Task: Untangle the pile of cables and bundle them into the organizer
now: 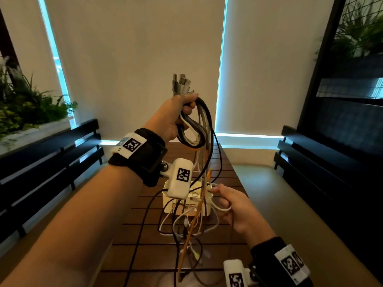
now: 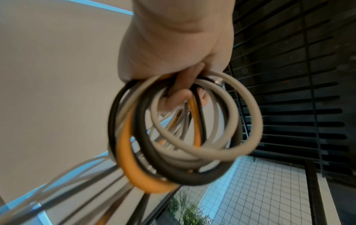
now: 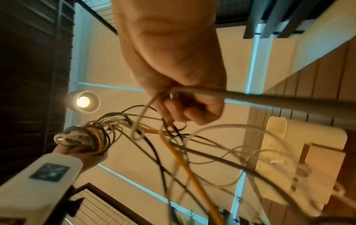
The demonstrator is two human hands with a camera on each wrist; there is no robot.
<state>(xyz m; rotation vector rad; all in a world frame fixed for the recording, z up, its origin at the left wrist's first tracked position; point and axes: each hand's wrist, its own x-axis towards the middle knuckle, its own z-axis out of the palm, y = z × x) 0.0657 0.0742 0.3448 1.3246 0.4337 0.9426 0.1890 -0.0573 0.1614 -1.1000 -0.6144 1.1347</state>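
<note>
Pale roller blinds and dark slatted benches frame the head view, where a brown slatted tabletop (image 1: 145, 235) runs away from the camera with a white organizer (image 1: 208, 206) standing near its middle. Raised high above it, the left hand (image 1: 176, 119) is clenched round a coil of cables (image 1: 196, 129), plug ends sticking up past the thumb; the loose tails (image 1: 186, 228) hang down over the organizer and sprawl toward the near edge. Lower and just right of the organizer, the right hand (image 1: 234, 208) pinches a white strand. The tails cross one another, so a hard pull would likely tighten a knot or drag the light organizer over. From the left wrist, the fingers (image 2: 179, 97) are hooked through grey, black and orange loops (image 2: 185, 134); the grip looks loose, and a coil could slip off and undo the winding. From the right wrist, the right hand curls round a grey cable (image 3: 250, 95) and thinner strands, with the tangle (image 3: 173, 141) stretching across to the coil; snagging there seems the main risk.
</note>
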